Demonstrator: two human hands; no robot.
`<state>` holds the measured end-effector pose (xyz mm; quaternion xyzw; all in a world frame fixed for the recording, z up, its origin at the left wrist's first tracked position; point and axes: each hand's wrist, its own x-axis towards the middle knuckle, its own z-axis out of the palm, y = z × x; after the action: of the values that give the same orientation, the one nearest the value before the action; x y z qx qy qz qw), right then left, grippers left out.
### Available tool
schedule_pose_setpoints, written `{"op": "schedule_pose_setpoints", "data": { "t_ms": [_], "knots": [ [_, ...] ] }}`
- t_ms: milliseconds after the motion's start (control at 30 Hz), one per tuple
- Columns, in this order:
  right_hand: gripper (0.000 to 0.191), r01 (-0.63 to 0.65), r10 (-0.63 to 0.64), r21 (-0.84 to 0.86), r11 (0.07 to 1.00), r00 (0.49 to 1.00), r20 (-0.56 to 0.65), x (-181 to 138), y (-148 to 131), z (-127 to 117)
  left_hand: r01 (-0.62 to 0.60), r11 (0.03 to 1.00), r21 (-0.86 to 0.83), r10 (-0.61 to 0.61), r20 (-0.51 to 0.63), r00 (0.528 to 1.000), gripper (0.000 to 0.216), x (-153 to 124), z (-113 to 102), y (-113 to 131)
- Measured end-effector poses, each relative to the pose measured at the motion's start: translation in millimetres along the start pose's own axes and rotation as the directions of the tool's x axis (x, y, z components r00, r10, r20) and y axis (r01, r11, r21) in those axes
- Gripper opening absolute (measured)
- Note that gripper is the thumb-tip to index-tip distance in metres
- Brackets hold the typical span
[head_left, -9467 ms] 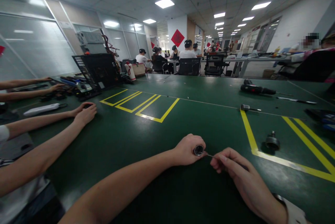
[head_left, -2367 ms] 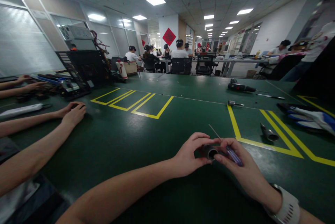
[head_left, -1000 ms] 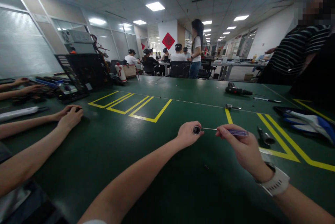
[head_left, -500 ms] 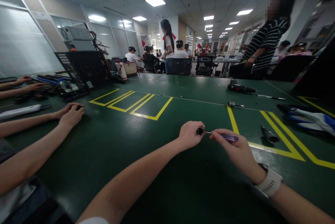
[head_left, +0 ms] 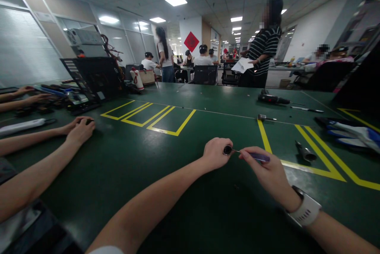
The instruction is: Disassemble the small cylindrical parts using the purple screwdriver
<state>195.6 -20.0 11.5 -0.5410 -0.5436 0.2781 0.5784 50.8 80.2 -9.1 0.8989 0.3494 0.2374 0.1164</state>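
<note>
Head view, centre of the frame: your left hand point(head_left: 216, 153) is curled shut around a small round metal part point(head_left: 227, 150), whose open end faces the camera just right of your knuckles.
Head view, right of centre: your right hand point(head_left: 265, 170) is pinched closed on a small screwdriver point(head_left: 255, 156) with a purple handle; its thin shaft points left and its tip meets the rim of the round metal part.
Where the part sits: it is held just above the green bench point(head_left: 184, 190), near the middle of the frame, between your two hands.
Your wrist: a white watch point(head_left: 305, 210) shows at the lower right.
Right side of the frame: a short metal cylinder point(head_left: 303, 151) lies on the bench between yellow tape lines point(head_left: 311, 169), well apart from your hands.
Upper right of the bench: a black power drill point(head_left: 271, 98) lies on its side, with a small bit tool point(head_left: 265, 118) nearer to you.
Far right edge: blue and white gloves point(head_left: 348, 134) lie on the bench.
Left side of the frame: another person's hands point(head_left: 79, 127) rest together on the bench, forearms stretching to the left edge.
Upper left: an open black computer case point(head_left: 92, 77) stands on the bench.
Background, upper centre: a person in a striped top point(head_left: 264, 50) stands holding papers beyond the bench.
</note>
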Motion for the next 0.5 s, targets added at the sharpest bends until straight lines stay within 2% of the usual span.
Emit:
{"op": "schedule_pose_setpoints", "data": {
  "t_ms": [133,333,500],
  "knots": [
    [0.021,-0.042,0.042,0.026,0.999,0.999,-0.002,0.9,0.4,2.0,-0.003,0.999,0.050,0.002,0.027,1.000,0.010,-0.9,0.4,2.5],
    [0.025,-0.129,0.143,0.206,0.970,0.989,-0.050,4.6,12.7,5.3,0.021,1.000,0.008,-0.021,0.016,1.000,0.009,-0.8,-1.3,3.1],
    [0.022,-0.155,0.176,0.274,0.949,0.983,-0.056,5.8,15.3,4.5,0.016,1.000,-0.024,-0.015,0.022,1.000,0.009,-2.7,0.5,3.6]
  ]
}}
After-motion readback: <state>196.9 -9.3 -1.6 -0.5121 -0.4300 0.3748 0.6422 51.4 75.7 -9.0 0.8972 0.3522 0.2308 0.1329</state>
